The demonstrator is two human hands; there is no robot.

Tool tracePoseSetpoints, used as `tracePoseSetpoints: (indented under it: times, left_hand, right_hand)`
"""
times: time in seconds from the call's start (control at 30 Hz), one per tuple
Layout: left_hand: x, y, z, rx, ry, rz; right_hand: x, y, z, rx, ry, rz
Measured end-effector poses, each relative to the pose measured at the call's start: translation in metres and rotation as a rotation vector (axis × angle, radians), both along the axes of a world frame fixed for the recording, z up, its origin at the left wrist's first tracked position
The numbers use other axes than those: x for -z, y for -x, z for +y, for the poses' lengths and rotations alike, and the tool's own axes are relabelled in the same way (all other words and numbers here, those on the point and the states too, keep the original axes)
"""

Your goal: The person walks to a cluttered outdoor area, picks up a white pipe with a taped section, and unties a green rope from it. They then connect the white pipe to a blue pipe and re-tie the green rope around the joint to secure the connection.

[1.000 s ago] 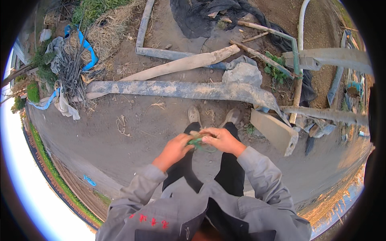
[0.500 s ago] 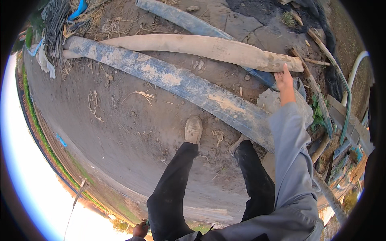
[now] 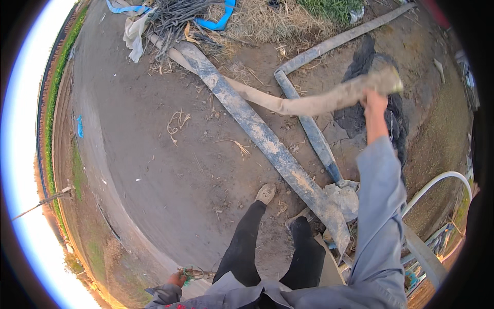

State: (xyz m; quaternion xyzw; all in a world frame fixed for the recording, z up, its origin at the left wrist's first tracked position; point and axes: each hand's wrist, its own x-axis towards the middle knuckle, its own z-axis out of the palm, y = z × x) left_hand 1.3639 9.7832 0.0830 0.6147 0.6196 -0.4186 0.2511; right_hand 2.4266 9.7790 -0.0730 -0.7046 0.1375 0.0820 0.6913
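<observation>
My right hand (image 3: pixel 374 101) grips a tan, muddy flat hose (image 3: pixel 309 105) close to its free end. That end is lifted off the ground and smeared by motion. The rest of the hose runs left, crossing a bent blue-grey hose (image 3: pixel 315 135) and passing under a wide, mud-caked blue flat hose (image 3: pixel 267 145) near the bundle of twigs. Low at the left, my left hand (image 3: pixel 178 278) is closed around green twine (image 3: pixel 191 275) with a thin curved piece beside it; its exact kind is too small to tell.
Dark twigs (image 3: pixel 172 23) and straw (image 3: pixel 272 23) lie at the far side, with a blue strap (image 3: pixel 218 21) among them. Black sheeting (image 3: pixel 395 121) lies beyond my right hand. A white curved pipe (image 3: pixel 437 176) and a pale plastic bag (image 3: pixel 343 198) are at the right.
My right hand has gone from lying open against the tan hose's end to gripping it and raising it away from the ground debris. The view has shifted, bringing the left hand further in.
</observation>
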Motion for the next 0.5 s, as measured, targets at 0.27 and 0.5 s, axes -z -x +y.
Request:
tracePoseSetpoints:
  times: [0.27, 0.5]
  left_hand:
    - [-0.037, 0.055, 0.004, -0.217, -0.051, -0.03]
    - [0.01, -0.065, 0.116, -0.063, -0.06, -0.327]
  right_hand:
    - [-0.403, -0.038, 0.214, -0.619, -0.169, -0.505]
    - [-0.275, 0.241, 0.057, -0.918, 0.368, -0.181]
